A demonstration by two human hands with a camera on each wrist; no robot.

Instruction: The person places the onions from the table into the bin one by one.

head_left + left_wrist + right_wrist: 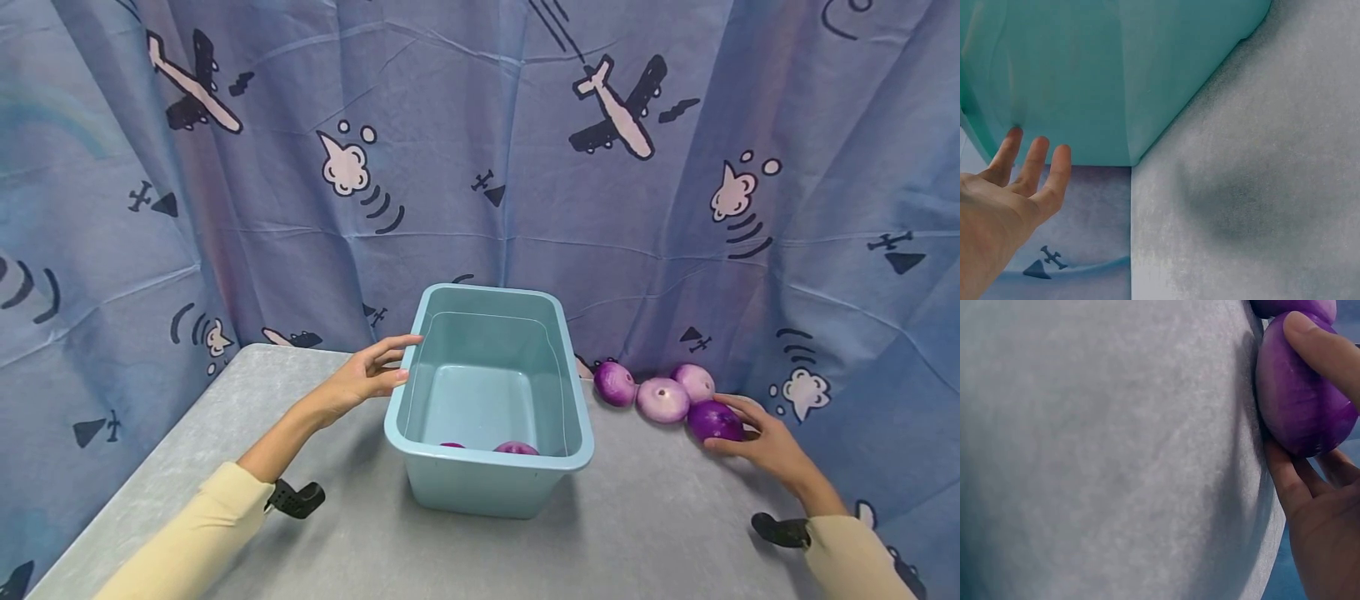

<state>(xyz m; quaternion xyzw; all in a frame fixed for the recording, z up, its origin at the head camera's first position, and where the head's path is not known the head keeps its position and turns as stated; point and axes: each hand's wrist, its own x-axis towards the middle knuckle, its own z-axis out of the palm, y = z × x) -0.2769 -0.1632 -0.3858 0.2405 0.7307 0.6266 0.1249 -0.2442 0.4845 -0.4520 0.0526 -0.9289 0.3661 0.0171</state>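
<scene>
A light blue plastic basin [491, 483] stands on the table. My left hand [375, 367] touches its left rim with fingertips and thumb. In the left wrist view, straight, spread fingers [1054, 178] reach toward the basin's outer wall [1066, 81]. My right hand [761, 442] holds a dark purple onion [712, 421] at the table's right. The right wrist view shows the thumb across the onion [1297, 394] and fingers under its other side. Beside it lie a pale purple onion [663, 401], another onion [694, 382] behind, and a purple onion [614, 384] further left.
Inside the basin, the tops of two purple onions, one larger [517, 448] and one barely showing [452, 445], peek over the near rim. The grey table [337, 542] ends at a blue curtain [465, 125] printed with airplanes.
</scene>
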